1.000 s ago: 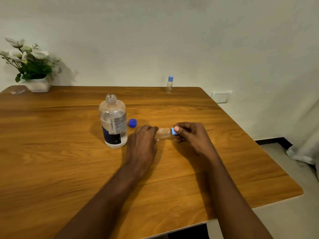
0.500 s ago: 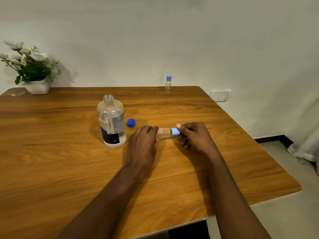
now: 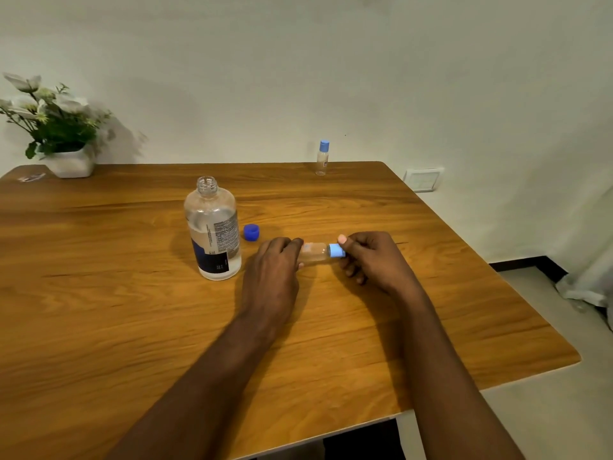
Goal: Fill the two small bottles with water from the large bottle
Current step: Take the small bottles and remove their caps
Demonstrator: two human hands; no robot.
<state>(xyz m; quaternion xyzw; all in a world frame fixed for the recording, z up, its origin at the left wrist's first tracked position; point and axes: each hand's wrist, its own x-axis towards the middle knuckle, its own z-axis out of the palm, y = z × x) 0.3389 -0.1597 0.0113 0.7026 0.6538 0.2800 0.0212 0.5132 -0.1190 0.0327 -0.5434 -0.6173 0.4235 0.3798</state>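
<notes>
A small clear bottle (image 3: 314, 252) lies sideways just above the wooden table (image 3: 99, 310), held between both hands. My left hand (image 3: 272, 277) grips its base end. My right hand (image 3: 371, 260) pinches its light blue cap (image 3: 335, 251) with thumb and fingers. The large clear bottle (image 3: 214, 234), uncapped and partly filled with water, stands upright to the left of my hands. Its dark blue cap (image 3: 251, 232) lies on the table beside it. A second small bottle (image 3: 322, 158) with a blue cap stands upright at the far edge.
A white pot of white flowers (image 3: 63, 141) sits at the far left corner, with a small scrap (image 3: 31, 177) beside it. The table's right edge drops to the floor; a wall socket (image 3: 423, 179) and a curtain (image 3: 593, 273) are on the right.
My hands have stayed on the small bottle; the right thumb has shifted over the cap, as in turning it. The view has drifted slightly.
</notes>
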